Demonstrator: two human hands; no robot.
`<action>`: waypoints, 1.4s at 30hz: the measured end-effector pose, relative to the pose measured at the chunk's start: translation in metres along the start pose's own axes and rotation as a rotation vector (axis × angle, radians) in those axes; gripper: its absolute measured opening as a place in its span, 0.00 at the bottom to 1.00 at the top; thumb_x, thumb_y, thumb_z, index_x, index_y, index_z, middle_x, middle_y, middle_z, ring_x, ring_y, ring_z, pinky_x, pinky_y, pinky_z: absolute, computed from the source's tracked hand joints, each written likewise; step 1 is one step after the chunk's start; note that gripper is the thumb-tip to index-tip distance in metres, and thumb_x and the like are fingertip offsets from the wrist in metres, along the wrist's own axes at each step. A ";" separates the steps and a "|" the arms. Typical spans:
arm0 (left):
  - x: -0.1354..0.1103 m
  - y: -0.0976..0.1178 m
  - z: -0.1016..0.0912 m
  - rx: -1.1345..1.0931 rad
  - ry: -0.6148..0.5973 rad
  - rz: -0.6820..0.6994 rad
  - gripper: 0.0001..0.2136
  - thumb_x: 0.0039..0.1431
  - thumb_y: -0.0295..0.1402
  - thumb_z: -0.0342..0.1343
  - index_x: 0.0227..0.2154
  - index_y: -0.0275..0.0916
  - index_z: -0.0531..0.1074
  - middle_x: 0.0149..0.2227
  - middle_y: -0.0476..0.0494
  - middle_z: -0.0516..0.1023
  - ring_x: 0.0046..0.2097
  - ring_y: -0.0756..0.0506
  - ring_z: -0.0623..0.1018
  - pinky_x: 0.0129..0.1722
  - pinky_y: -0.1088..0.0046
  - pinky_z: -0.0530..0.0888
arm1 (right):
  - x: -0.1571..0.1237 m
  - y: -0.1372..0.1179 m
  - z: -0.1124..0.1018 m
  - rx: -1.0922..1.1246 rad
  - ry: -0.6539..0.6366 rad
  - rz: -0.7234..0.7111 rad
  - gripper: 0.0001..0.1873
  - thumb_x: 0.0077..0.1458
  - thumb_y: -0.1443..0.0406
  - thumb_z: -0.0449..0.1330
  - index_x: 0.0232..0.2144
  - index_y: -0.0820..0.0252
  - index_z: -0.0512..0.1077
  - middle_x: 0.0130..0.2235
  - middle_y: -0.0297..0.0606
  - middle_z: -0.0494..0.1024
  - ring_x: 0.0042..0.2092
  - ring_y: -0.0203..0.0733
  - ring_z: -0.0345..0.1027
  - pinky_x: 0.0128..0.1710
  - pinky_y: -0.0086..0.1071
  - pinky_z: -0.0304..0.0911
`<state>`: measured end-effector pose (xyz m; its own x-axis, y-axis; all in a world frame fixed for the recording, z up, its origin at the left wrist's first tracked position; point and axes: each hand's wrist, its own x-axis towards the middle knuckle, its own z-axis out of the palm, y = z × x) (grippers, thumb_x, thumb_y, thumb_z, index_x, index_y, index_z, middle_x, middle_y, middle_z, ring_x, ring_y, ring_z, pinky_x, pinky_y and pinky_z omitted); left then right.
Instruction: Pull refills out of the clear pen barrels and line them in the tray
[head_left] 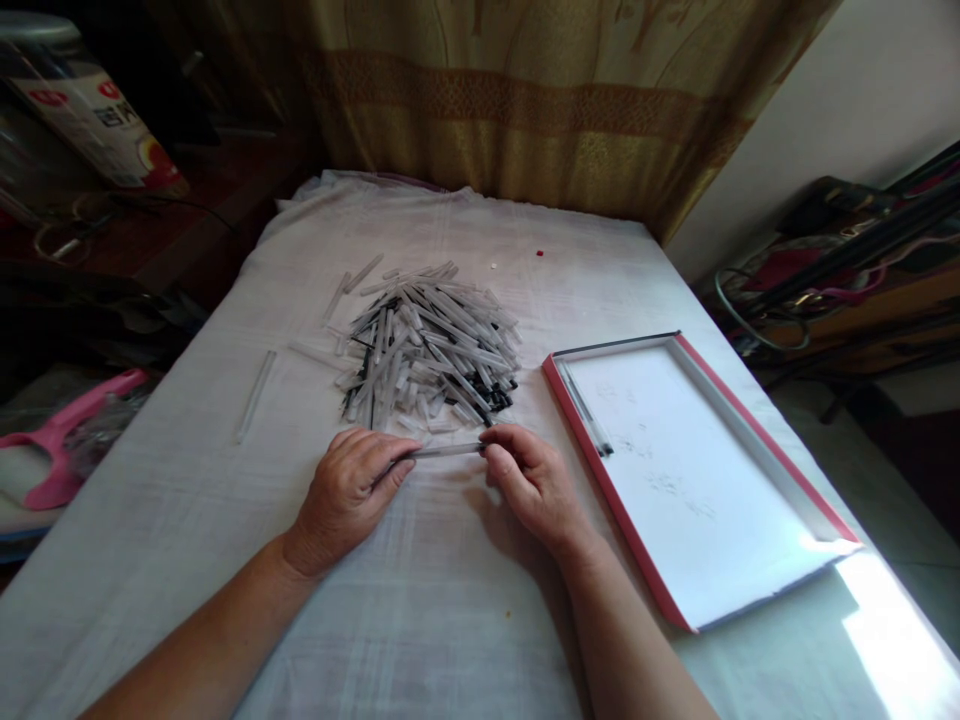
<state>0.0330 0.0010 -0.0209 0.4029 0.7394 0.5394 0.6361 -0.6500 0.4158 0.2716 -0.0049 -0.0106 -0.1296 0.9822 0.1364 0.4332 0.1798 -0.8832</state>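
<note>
Between my two hands a clear pen barrel [450,450] is held level, just in front of a heap of pen parts [435,340]. My left hand [352,490] pinches its left end between thumb and fingers. At the dark right end, my right hand [529,480] has thumb and fingertips closed on it. The heap mixes translucent barrels, short clear caps and black pieces. To the right, a shallow red-edged box lid [697,480] with a white inside holds a few pens [589,410] with black ends along its left wall.
A single clear tube [256,397] lies left of the heap. A tiny red piece [539,253] rests toward the back of the white tablecloth [187,560]. A pink-handled item [75,430] sits beyond the left edge, and a curtain [525,110] hangs behind.
</note>
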 end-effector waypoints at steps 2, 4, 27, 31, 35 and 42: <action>0.000 0.000 0.000 0.004 -0.003 -0.002 0.07 0.64 0.30 0.56 0.44 0.41 0.74 0.36 0.46 0.82 0.38 0.46 0.79 0.42 0.68 0.71 | 0.000 0.000 0.000 0.077 0.011 0.024 0.09 0.58 0.62 0.58 0.40 0.58 0.73 0.31 0.36 0.78 0.28 0.36 0.69 0.29 0.28 0.63; 0.000 0.000 0.000 0.002 -0.003 -0.003 0.07 0.65 0.30 0.56 0.44 0.41 0.74 0.36 0.46 0.82 0.37 0.46 0.79 0.42 0.68 0.71 | 0.001 0.000 0.001 0.091 0.017 0.033 0.07 0.58 0.63 0.58 0.37 0.58 0.73 0.31 0.36 0.78 0.28 0.36 0.68 0.29 0.28 0.63; 0.000 0.001 -0.001 -0.005 -0.021 -0.018 0.07 0.65 0.30 0.55 0.44 0.41 0.74 0.37 0.46 0.82 0.38 0.46 0.79 0.43 0.68 0.71 | 0.000 0.005 -0.002 0.072 -0.011 0.014 0.05 0.57 0.64 0.59 0.34 0.57 0.75 0.32 0.36 0.78 0.31 0.37 0.70 0.32 0.29 0.65; -0.001 -0.001 -0.004 0.032 -0.030 -0.074 0.12 0.66 0.40 0.53 0.46 0.40 0.74 0.36 0.45 0.81 0.38 0.45 0.78 0.42 0.66 0.71 | 0.000 0.005 -0.004 0.157 0.030 0.038 0.06 0.57 0.62 0.60 0.35 0.58 0.75 0.30 0.35 0.77 0.29 0.37 0.69 0.29 0.29 0.64; 0.000 -0.003 -0.007 0.073 -0.012 -0.090 0.15 0.68 0.42 0.47 0.38 0.39 0.76 0.31 0.44 0.80 0.35 0.44 0.78 0.41 0.65 0.71 | 0.001 0.005 -0.008 0.263 0.075 0.096 0.07 0.56 0.60 0.61 0.35 0.58 0.74 0.28 0.34 0.76 0.27 0.36 0.68 0.28 0.29 0.65; 0.002 0.001 -0.009 0.009 0.065 -0.160 0.09 0.65 0.39 0.54 0.36 0.40 0.74 0.31 0.46 0.80 0.35 0.46 0.78 0.39 0.68 0.73 | 0.002 0.004 -0.009 0.271 0.074 0.123 0.08 0.55 0.60 0.62 0.33 0.58 0.75 0.28 0.35 0.76 0.27 0.35 0.67 0.26 0.28 0.63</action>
<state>0.0287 0.0000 -0.0129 0.2529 0.8203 0.5129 0.6949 -0.5229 0.4936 0.2809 -0.0019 -0.0105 -0.0212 0.9988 0.0448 0.1861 0.0479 -0.9814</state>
